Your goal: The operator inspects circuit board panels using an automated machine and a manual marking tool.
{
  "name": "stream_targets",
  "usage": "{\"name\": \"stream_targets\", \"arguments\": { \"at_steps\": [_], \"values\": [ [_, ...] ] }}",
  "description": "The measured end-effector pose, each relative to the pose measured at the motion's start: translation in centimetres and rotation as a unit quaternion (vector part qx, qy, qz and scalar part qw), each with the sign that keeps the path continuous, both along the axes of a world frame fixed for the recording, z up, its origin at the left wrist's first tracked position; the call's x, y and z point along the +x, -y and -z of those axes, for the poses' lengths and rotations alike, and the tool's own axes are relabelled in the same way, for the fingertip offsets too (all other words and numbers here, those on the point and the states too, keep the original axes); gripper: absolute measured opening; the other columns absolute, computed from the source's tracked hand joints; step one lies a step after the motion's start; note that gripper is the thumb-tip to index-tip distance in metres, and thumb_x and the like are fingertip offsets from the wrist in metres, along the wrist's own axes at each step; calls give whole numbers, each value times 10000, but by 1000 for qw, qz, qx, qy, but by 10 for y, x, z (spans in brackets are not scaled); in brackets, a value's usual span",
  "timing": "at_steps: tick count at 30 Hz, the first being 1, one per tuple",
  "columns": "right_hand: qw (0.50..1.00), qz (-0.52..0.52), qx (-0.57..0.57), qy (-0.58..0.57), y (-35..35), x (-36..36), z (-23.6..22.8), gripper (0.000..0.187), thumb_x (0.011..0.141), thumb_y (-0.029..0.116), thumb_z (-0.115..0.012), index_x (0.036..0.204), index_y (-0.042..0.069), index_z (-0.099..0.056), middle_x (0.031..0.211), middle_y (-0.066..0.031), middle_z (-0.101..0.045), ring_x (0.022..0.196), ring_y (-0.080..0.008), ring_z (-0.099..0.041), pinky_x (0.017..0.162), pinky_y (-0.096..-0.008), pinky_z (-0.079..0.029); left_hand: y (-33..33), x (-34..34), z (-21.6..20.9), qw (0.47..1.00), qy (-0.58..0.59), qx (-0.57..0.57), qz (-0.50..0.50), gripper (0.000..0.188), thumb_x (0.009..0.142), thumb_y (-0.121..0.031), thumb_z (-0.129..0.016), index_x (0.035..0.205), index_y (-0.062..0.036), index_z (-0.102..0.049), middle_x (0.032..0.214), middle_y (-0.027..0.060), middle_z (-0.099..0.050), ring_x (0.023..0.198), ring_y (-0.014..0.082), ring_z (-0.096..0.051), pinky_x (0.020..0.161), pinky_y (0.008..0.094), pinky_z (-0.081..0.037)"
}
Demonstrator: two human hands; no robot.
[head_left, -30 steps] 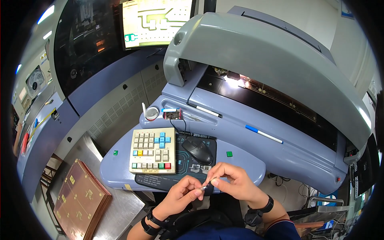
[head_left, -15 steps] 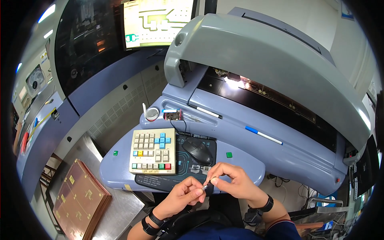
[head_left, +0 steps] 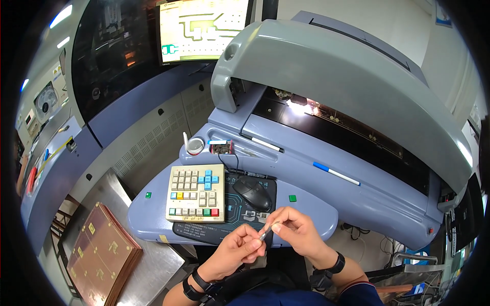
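Observation:
Close together over the front edge of the blue-grey console, my two hands work on one small slim light-coloured piece (head_left: 263,236). My left hand (head_left: 239,248) pinches its lower end between thumb and forefinger. The fingertips of my right hand (head_left: 297,232) are closed at its upper end; they hide most of it, and its exact kind cannot be made out. Just beyond my fingers lies a black mouse (head_left: 251,194) on a dark printed mouse pad (head_left: 199,230). A cream keypad (head_left: 195,194) with coloured keys rests partly on the pad.
The large grey machine hood (head_left: 337,66) arches over a lit dark bed. A blue-capped marker (head_left: 337,173) and a white pen (head_left: 265,144) lie on the console. Copper-coloured panels (head_left: 102,255) are stacked on a metal table at left. A monitor (head_left: 201,30) stands behind.
My hands stay in almost the same place, with the right fingertips slightly shifted on the small piece. The whole view has moved very slightly.

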State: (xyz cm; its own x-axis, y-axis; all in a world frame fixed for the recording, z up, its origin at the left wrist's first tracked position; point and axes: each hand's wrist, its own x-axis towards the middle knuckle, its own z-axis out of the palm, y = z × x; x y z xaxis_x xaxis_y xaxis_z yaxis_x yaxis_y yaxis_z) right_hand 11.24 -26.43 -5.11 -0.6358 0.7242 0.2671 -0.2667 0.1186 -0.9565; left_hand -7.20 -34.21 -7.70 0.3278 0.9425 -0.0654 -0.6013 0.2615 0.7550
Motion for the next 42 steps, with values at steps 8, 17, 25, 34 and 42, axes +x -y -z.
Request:
{"name": "stream_targets", "arguments": {
  "at_steps": [8,17,25,34,42],
  "values": [
    [998,-17,-40,-48,2,0,-3,13,957,24,-513,968,16,-515,1064,-95,-542,1014,-140,-555,910,-309,-444,3,1,-1,985,-122,89,-81,157,943,-133,-619,994,-87,-478,866,71,-619,726,65,-524,606,186,-400],
    [998,-26,-30,-57,4,-2,-3,25,958,28,-523,938,18,-510,1059,-93,-541,1012,-147,-568,889,-306,-452,3,6,2,975,-134,131,-120,177,937,-125,-626,995,-69,-469,881,61,-624,807,90,-595,666,209,-454],
    [997,-27,-27,-63,6,-3,-4,36,957,28,-524,926,21,-508,1040,-83,-537,1034,-172,-591,875,-308,-459,3,3,4,976,-134,136,-109,152,941,-71,-604,983,-36,-462,935,67,-619,889,102,-621,801,247,-495],
    [998,-25,-35,-54,7,-2,-4,43,959,34,-525,922,22,-506,1036,-82,-540,1031,-159,-577,892,-308,-450,5,4,4,973,-146,141,-115,150,942,-70,-604,984,-33,-465,940,75,-637,890,100,-628,802,247,-498],
    [980,76,160,86,9,-2,-7,29,918,20,-547,893,15,-534,1001,-121,-584,980,-243,-655,849,-363,-513,5,3,7,963,-180,151,-131,137,950,-82,-594,996,-21,-480,943,84,-645,894,105,-630,799,241,-495]
  ]
}}
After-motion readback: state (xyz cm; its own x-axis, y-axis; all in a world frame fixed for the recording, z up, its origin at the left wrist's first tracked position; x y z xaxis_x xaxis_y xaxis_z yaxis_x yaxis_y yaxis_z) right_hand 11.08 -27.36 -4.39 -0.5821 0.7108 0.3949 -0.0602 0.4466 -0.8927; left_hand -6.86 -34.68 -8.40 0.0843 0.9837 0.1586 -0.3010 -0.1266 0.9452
